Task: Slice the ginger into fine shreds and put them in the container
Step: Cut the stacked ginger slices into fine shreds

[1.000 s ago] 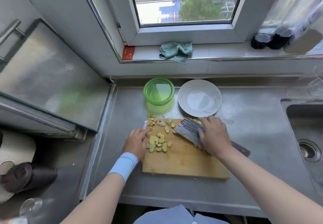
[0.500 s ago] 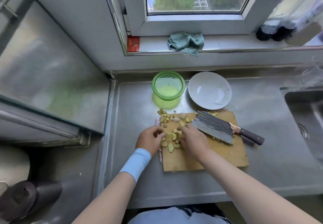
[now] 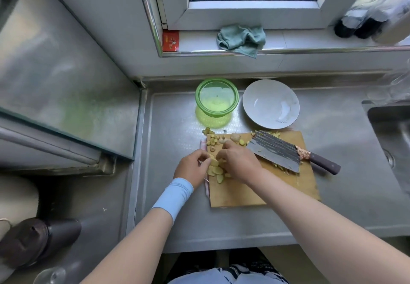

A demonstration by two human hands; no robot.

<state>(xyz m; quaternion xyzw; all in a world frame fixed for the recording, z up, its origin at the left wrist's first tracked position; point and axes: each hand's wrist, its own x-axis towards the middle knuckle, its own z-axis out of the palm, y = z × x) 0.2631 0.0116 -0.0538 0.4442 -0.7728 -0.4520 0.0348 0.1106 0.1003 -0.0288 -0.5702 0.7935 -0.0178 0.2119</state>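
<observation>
two hands meet over the left part of the cutting board [image 3: 255, 192], which lies on the steel counter [image 3: 346, 150]. left hand [image 3: 192, 167], pale blue wrist sleeve [image 3: 175, 195] behind it, has thumb and fingers curled together and pinches the ginger slices [image 3: 216, 170] at the near-left edge of the heap. right hand [image 3: 238, 164] arches over the same heap from the right, fingers bent down and close together; tips hidden under the knuckles, cannot tell whether they pinch a slice or only press on it. slices lie loose between and just below the two hands, pale yellow, on the board. smaller ginger bits [image 3: 211, 142] are scattered at the board's far-left corner, a few off the board on the counter. cleaver [image 3: 275, 150] lies flat on the right half of the board, apart from both hands, its dark handle overhanging the right edge; thin yellow shreds [image 3: 280, 168] show along its near edge. green container [image 3: 217, 97] stands on the counter beyond the board, just left of a white bowl [image 3: 270, 104]. sink [image 3: 395, 132] at far right. teal cloth [image 3: 241, 37] and red card [image 3: 170, 40] on the window sill.
</observation>
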